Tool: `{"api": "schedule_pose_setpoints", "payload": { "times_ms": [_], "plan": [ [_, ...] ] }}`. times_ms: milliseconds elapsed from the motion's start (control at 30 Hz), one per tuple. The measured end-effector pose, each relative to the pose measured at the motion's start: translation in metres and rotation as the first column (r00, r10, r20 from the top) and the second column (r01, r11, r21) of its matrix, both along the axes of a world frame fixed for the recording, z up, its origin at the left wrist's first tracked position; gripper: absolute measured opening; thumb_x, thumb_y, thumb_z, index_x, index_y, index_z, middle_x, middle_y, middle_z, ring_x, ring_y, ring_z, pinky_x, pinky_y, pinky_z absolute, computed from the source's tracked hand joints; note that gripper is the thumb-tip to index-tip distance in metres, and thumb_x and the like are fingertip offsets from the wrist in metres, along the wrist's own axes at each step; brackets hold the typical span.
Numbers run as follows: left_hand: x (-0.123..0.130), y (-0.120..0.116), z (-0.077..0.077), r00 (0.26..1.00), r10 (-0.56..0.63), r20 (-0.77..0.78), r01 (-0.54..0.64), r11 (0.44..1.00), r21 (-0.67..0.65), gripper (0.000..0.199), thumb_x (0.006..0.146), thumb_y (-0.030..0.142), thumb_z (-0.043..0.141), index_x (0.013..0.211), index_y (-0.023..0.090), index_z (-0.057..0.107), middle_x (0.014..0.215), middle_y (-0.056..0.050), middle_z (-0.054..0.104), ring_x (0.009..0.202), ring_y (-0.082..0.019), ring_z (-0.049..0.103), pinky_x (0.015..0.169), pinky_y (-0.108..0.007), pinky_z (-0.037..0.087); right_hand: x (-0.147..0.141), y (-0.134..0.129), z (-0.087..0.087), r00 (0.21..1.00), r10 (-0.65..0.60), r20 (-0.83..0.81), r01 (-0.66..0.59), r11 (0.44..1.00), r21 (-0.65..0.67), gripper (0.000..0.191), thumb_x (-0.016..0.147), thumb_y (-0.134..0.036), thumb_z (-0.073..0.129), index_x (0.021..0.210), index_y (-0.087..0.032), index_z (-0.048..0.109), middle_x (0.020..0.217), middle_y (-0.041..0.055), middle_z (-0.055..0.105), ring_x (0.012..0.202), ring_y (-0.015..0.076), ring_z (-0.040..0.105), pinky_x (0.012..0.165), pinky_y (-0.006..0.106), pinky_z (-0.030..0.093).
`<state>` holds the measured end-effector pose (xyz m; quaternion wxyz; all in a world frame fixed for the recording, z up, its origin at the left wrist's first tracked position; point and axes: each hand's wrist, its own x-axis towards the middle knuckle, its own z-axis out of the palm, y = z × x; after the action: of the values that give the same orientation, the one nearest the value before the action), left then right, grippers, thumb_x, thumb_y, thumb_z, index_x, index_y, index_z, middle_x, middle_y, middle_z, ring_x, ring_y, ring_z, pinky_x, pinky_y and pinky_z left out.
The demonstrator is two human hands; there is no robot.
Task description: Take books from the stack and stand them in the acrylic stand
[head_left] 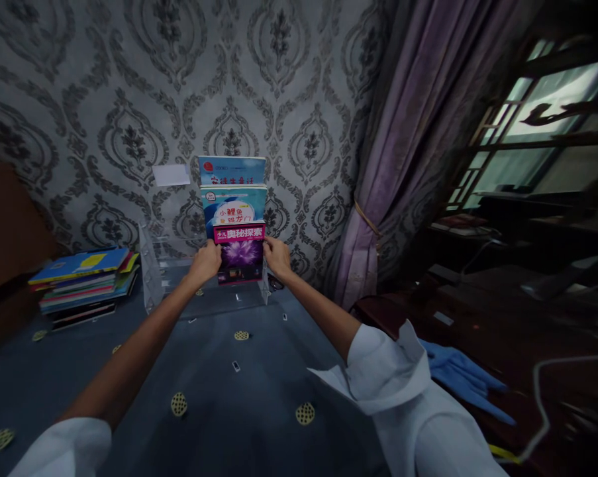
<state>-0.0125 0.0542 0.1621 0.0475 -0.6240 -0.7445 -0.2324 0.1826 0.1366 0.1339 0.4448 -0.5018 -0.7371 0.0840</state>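
Observation:
A clear tiered rack (152, 265) stands against the wall. Upright in its right part are a blue book (232, 169) at the back and a lighter blue book (234, 202) before it. In front of them is a dark book with a pink title band (240, 255). My left hand (206, 260) grips its left edge, and my right hand (277, 257) has closed fingers at its right edge. A white label (171, 175) shows above the rack's left part.
Left of the rack lies a stack of books (87, 281). Several yellow dotted pieces (305, 413) lie on the dark blue surface (219, 437). A purple curtain (373, 199) hangs at right, with blue gloves (462, 377) and a white cable (540, 397) below.

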Motion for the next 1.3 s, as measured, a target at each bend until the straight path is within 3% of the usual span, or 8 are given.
{"api": "schedule_pose_setpoints", "payload": {
  "times_ms": [367,1067,1200,1300],
  "plan": [
    [-0.001,-0.012,-0.001,0.999,-0.013,0.033,0.013,1.000,0.001,0.039,0.104,0.038,0.029,0.126,0.012,0.048,0.110,-0.022,0.072,0.107,-0.036,0.070,0.087,-0.042,0.051,0.005,-0.003,-0.004,0.999,0.050,0.001,-0.050,0.999,0.009,0.040,0.093,-0.020,0.045,0.124,-0.018,0.070,0.110,0.0100,0.076,0.101,0.0246,0.068,0.092,0.035,0.050],
    [0.004,-0.029,0.000,0.999,-0.006,0.036,0.008,0.998,-0.062,0.037,0.104,0.037,0.032,0.128,0.013,0.046,0.117,-0.022,0.071,0.111,-0.035,0.068,0.089,-0.042,0.051,0.012,-0.017,-0.011,0.996,0.077,-0.044,-0.078,0.997,-0.010,0.038,0.093,-0.024,0.047,0.121,-0.016,0.071,0.103,0.0098,0.077,0.092,0.0233,0.070,0.090,0.035,0.050],
    [0.003,-0.046,0.002,0.993,-0.040,0.108,0.041,0.999,-0.007,0.034,0.101,0.033,0.039,0.129,0.014,0.047,0.118,-0.020,0.070,0.112,-0.033,0.067,0.091,-0.043,0.052,0.014,-0.024,-0.014,0.993,0.082,-0.088,-0.085,0.996,-0.027,0.036,0.091,-0.024,0.050,0.119,-0.016,0.071,0.102,0.0104,0.077,0.094,0.0242,0.070,0.091,0.036,0.051],
    [0.001,-0.078,0.004,0.966,-0.164,0.199,0.140,0.981,0.132,0.033,0.097,0.028,0.043,0.127,0.015,0.050,0.123,-0.016,0.068,0.110,-0.028,0.067,0.094,-0.041,0.052,0.018,-0.036,-0.023,0.981,0.100,-0.164,-0.107,0.994,-0.033,0.035,0.091,-0.027,0.051,0.118,-0.016,0.070,0.098,0.0107,0.077,0.090,0.0242,0.071,0.086,0.036,0.053]
  ]
}}
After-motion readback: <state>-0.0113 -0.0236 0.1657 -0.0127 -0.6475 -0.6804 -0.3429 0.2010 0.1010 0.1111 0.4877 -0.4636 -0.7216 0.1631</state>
